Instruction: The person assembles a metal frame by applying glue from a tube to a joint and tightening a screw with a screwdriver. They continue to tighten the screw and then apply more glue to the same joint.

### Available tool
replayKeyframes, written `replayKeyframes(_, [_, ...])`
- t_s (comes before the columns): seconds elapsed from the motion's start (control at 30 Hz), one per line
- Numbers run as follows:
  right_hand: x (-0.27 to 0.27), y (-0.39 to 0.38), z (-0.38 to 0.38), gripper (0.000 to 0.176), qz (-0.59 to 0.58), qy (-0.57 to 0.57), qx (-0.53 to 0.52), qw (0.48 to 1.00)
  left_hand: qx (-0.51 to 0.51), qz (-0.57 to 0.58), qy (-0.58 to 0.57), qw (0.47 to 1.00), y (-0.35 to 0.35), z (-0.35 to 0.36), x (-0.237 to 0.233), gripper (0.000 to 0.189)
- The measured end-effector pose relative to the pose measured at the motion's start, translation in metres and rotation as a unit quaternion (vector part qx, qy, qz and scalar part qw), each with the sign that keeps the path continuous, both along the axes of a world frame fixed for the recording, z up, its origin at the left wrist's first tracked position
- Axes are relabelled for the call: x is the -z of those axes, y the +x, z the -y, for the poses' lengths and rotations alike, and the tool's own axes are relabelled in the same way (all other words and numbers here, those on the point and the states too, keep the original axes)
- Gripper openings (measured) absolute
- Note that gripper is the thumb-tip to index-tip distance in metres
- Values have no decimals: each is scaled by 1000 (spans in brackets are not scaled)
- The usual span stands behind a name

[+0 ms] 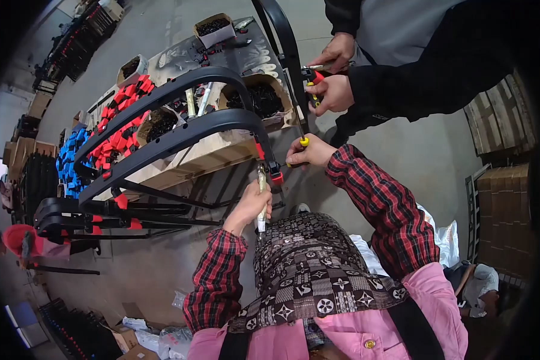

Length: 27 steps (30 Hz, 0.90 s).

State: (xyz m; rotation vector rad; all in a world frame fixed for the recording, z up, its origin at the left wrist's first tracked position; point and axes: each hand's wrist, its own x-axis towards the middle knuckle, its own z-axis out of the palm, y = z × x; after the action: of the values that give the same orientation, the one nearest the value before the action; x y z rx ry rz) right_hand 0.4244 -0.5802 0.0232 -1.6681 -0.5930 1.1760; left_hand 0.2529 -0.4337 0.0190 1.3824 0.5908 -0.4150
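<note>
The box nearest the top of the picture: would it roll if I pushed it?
Probably not: the box has flat sides, so it should slide. The small black pieces inside may make it heavy, and could spill from its open top if tipped.

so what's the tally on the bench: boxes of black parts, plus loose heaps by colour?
Boxes of black parts: 4
Red heap: 1
Blue heap: 1
Total: 6
Clearly visible ones only; the far end is too small to rule out another box.
</note>
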Motion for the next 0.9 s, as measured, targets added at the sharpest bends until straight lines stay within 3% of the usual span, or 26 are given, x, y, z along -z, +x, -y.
replayKeyframes(0.1, [-2,1,0,16,8,2,-4,1000,17,-41,2,999,5,-1,-11,7])
replayKeyframes(0.17, [-1,1,1,16,10,4,-7,1000,13,-94,-89,991,7,-1,-15,7])
replayKeyframes(0.3, [4,0,0,16,29,8,-3,1000,43,-77,-71,994,6,2,-8,8])
replayKeyframes(0.4, [7,0,0,15,37,-3,-1,999,24,-8,73,997,4,12,6,10])
replayKeyframes(0.43, [7,1,-1,15,40,-6,-4,999,25,-11,73,997,4,11,13,10])
replayKeyframes(0.5, [5,0,-2,16,26,-14,12,1000,58,32,213,975,4,10,27,16])
replayKeyframes(0.53, [4,-1,-1,17,17,-20,25,999,61,31,208,976,3,11,39,16])
replayKeyframes(0.6, [6,1,-1,17,11,-18,22,1000,76,221,400,886,6,8,62,23])
replayKeyframes(0.77, [-4,2,-3,14,-18,-35,25,999,102,227,411,877,28,-17,84,31])
replayKeyframes(0.83, [-3,0,-2,14,-27,-19,27,999,122,321,426,837,39,-30,97,32])
replayKeyframes(0.9, [-5,0,-3,14,-26,-26,34,999,131,324,427,834,47,-37,100,32])
